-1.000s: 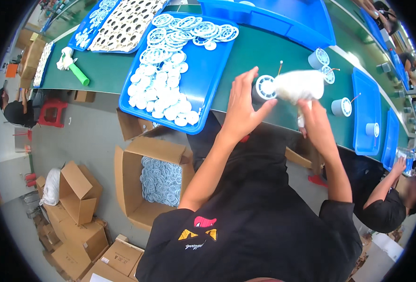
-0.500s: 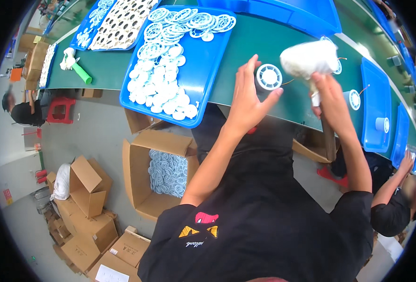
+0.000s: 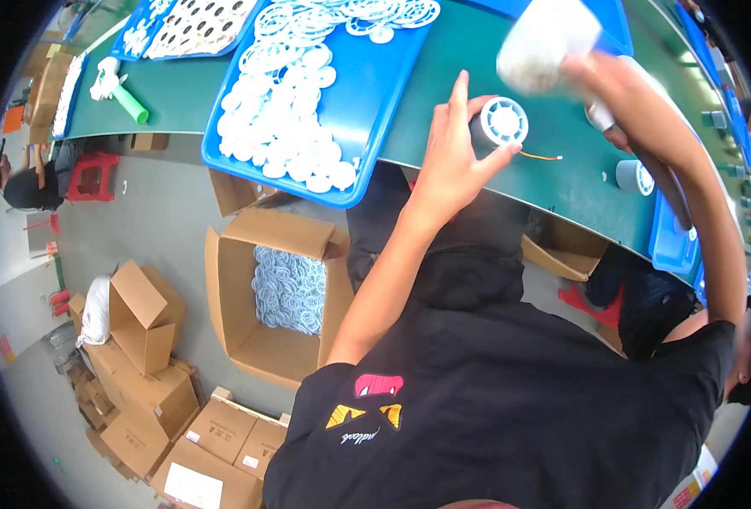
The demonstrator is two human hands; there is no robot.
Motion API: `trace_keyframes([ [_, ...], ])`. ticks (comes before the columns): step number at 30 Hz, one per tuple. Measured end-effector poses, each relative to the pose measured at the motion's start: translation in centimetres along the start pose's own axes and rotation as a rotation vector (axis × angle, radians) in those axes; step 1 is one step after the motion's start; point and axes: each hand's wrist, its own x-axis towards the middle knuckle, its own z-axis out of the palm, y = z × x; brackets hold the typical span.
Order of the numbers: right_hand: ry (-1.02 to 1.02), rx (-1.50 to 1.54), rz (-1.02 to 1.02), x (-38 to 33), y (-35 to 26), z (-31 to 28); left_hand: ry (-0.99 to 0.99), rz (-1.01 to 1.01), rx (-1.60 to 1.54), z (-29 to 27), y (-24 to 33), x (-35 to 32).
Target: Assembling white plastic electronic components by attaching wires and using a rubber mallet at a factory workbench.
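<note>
My left hand is closed around a small round housing with a white spoked top and dark side. Its thumb and fingers press on opposite sides, and a thin orange wire trails from it over the green table. My right hand grips a mallet whose bulky head looks wrapped in white cloth. The head is blurred and raised above and beyond the housing, apart from it. Below the right hand, the dark handle runs down beside my forearm.
Left of my hands, a blue tray holds white discs and spoked rings. Another white-topped housing lies at right near a blue tray. A green-handled tool lies far left. An open carton of rings stands below the table edge.
My left fingers have closed in on the housing. My right hand has lifted the mallet up and away, turning the forearm outward. The whole view has shifted slightly.
</note>
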Motion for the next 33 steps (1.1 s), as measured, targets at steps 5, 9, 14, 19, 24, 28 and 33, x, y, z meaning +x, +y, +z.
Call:
trace_keyframes([
  [5, -0.017, -0.193, -0.091, 1.6, -1.5, 0.9, -0.01, -0.062, -0.068, -0.7, -0.4, 0.0],
  [9, -0.139, -0.254, -0.113, 1.9, -2.3, 2.0, -0.021, -0.095, -0.163, -0.8, 0.0, 0.3],
  [14, -0.121, -0.478, -0.274, 0.7, -2.1, 2.2, -0.179, -0.216, -0.06, -1.4, 1.5, 1.3],
  [19, 0.108, -0.366, -0.253, -4.7, 0.4, 4.0, -0.146, -0.101, -0.151, 4.1, -0.2, 0.9],
  [24, 0.229, 0.014, -0.103, -9.4, 3.8, 7.9, -0.298, 0.244, -0.202, 8.8, 0.3, -1.2],
  [28, 0.395, 0.308, -0.101, -10.2, 8.2, 10.6, -0.464, 0.17, 0.127, 3.8, 0.9, -1.2],
  [33, 0.706, -0.018, -0.012, -9.9, 13.2, 12.3, -0.187, 0.211, 0.254, 1.5, 3.6, 4.9],
])
